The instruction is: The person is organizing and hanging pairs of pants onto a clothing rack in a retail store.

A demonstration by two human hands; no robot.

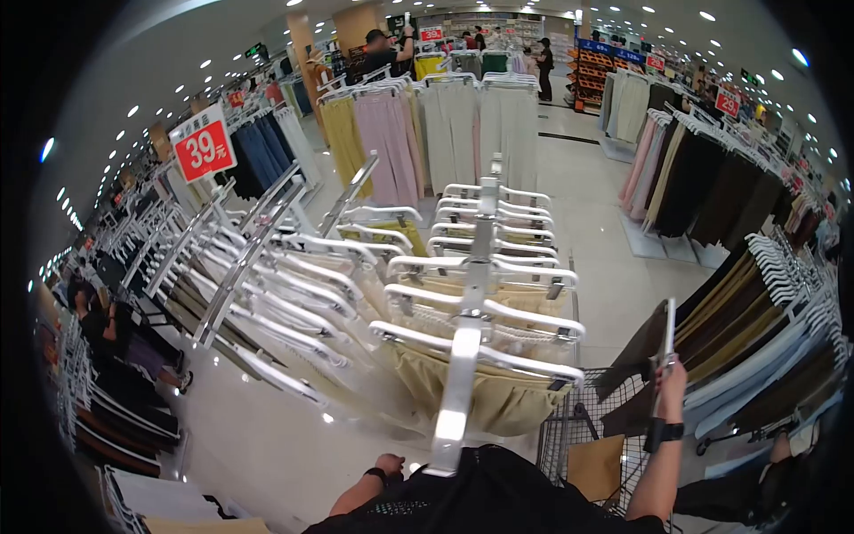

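Note:
My right hand (672,387) is raised on the right, closed round a white clothes hanger (669,334) seen nearly edge-on. Dark trousers (636,360) appear to hang from it, beside the cart. Low in front of my body, my left hand (389,464) is curled and seems to hold nothing; its fingers show only in part. Ahead of me a metal rail (479,276) carries several white hangers with beige trousers (471,392). The nearest hanger (476,351) spans the rail crosswise.
A wire shopping cart (551,436) with a brown flat piece (596,467) stands at my right. Dark and blue trousers (738,383) hang beyond it. Further racks and a red price sign (205,149) are at left. A person (98,320) is at far left; others stand at the back.

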